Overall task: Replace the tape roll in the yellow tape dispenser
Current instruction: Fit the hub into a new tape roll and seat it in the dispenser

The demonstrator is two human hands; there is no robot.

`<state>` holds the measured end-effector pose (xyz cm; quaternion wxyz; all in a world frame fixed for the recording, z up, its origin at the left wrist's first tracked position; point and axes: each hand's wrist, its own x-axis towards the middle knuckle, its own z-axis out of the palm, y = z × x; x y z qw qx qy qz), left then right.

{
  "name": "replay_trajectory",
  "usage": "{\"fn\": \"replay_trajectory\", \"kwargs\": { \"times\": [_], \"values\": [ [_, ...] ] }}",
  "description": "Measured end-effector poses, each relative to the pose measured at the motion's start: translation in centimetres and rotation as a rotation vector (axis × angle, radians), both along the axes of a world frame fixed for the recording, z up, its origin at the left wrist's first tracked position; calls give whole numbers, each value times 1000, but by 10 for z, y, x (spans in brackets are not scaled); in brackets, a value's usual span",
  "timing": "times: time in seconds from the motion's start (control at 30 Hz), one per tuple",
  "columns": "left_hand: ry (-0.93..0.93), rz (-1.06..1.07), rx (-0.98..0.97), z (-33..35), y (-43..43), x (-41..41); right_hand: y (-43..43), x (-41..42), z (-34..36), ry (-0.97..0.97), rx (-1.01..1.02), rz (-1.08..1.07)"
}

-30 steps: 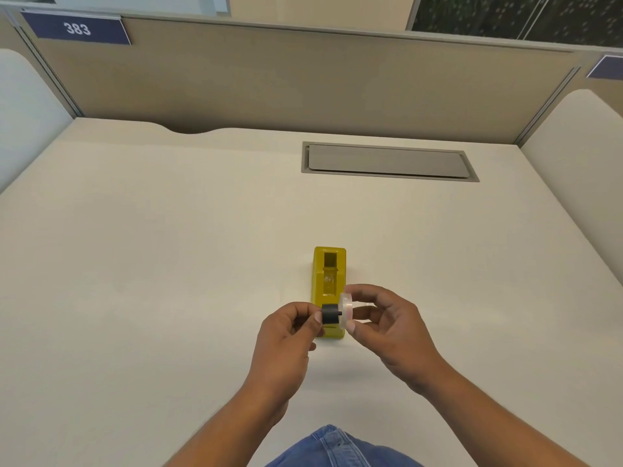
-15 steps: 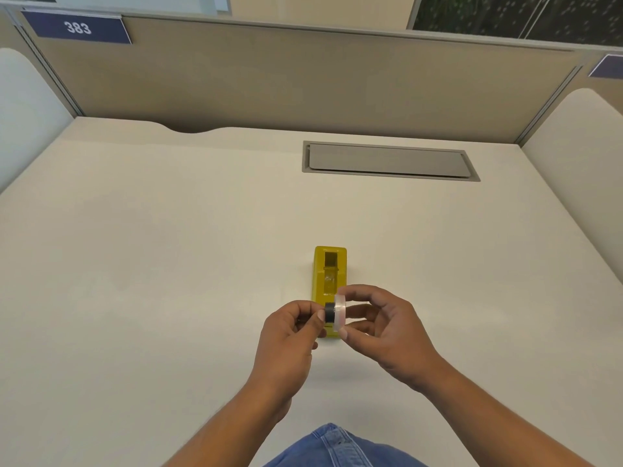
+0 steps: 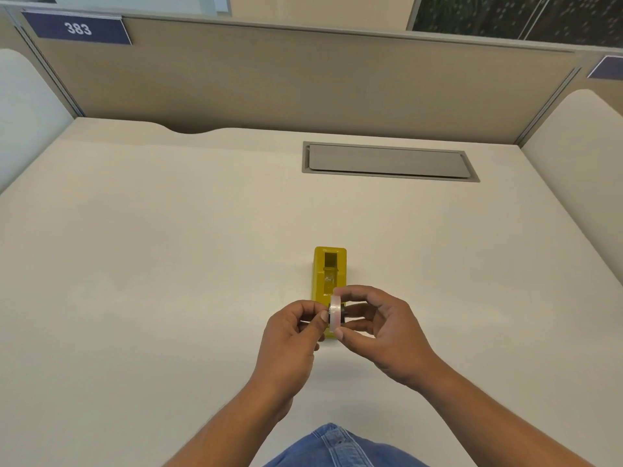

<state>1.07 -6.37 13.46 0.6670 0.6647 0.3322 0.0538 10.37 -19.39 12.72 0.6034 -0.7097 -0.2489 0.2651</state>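
Looking down from the head camera, I see both hands meeting just above the near end of the yellow tape dispenser, which stands on the pale desk with its long side running away from me. The right hand pinches the tape roll by its rim, with the forefinger on top and the thumb below, so the roll stands on its edge with its flat faces turned to the left and to the right. The roll is clear and whitish. A small black hub sits in its centre and shows a little on the right face. The left hand is closed at the left face of the roll, with the thumb tip touching it; I cannot tell if these fingers hold the hub on that side, because the roll and the fingers hide it. The two hands are very close together, with only the roll between them. The slot on top of the dispenser is open to view and I see no roll inside it; something shiny lies in the middle part, too small to tell. Farther back, a grey cable hatch is set flat into the desk, and on the partition at the top left there is a blue plate with the number 383. Blue denim shows at the bottom edge.
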Motion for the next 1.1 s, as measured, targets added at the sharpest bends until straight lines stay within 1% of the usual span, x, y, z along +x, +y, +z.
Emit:
{"fn": "replay_trajectory", "kwargs": {
  "times": [0.2, 0.33, 0.63, 0.9, 1.1],
  "values": [
    [-5, 2, -4, -5, 3, 1, 1, 2, -1, -108, -46, -15],
    [-6, -11, 34, -10, 8, 4, 2, 8, -2, -160, -86, -12],
    [-60, -124, 215, -18, 33, 26, 15, 35, -3, -268, -125, 51],
    [-41, -213, 433, -25, 58, 60, 34, 67, -7, -405, -204, 95],
    [-7, -288, 605, -32, 73, 84, 43, 89, -14, -443, -268, 130]
  ]
}}
